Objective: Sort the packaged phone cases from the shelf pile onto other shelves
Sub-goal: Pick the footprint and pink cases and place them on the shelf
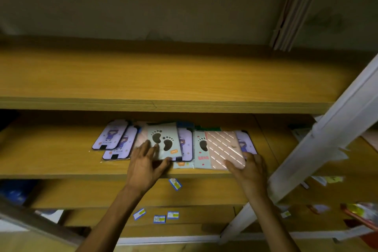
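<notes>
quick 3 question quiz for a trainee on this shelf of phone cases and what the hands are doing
1. True or false: the left hand holds the pale green footprint case.
2. Which case does the right hand grip? A) purple cartoon case B) pink striped case C) blue label
3. Fill in: the wooden shelf directly above the pile of cases holds ____.

Key
1. True: fingers lie on its face and the thumb curls at its lower edge.
2. B: the pink striped case, at its near right corner.
3. Nothing visible: the upper shelf shows only bare wood.
</notes>
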